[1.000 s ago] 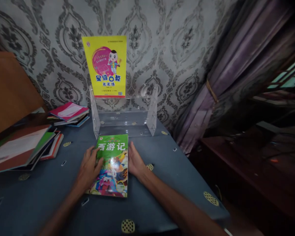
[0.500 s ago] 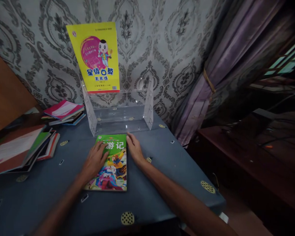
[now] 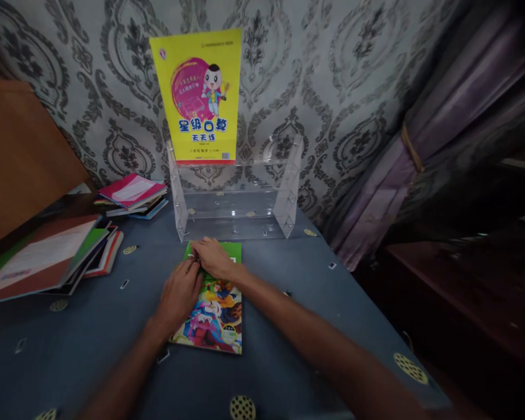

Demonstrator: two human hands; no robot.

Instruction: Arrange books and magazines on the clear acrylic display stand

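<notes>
A picture book (image 3: 219,321) with a green top and colourful cartoon figures lies flat on the cloth-covered table. My left hand (image 3: 181,291) rests over its left side, fingers extended towards the title. Across the upper part of the cover reaches my right hand (image 3: 213,258), its fingers bent and held together near the top left corner. The two hands meet there and hide most of the title. What the right fingertips hold, if anything, is hidden. Just behind the book stands a clear acrylic rack (image 3: 289,195), with a yellow workbook (image 3: 201,96) upright on its top tier at the left.
A pile of books and papers (image 3: 48,256) lies at the left, with a smaller stack (image 3: 133,189) behind it. A brown board (image 3: 21,140) leans at the far left. Patterned wallpaper and a tied purple curtain (image 3: 376,216) border the blue table (image 3: 297,350).
My right hand has moved left from the book's right edge onto its upper left, meeting my left hand. The view has turned slightly left.
</notes>
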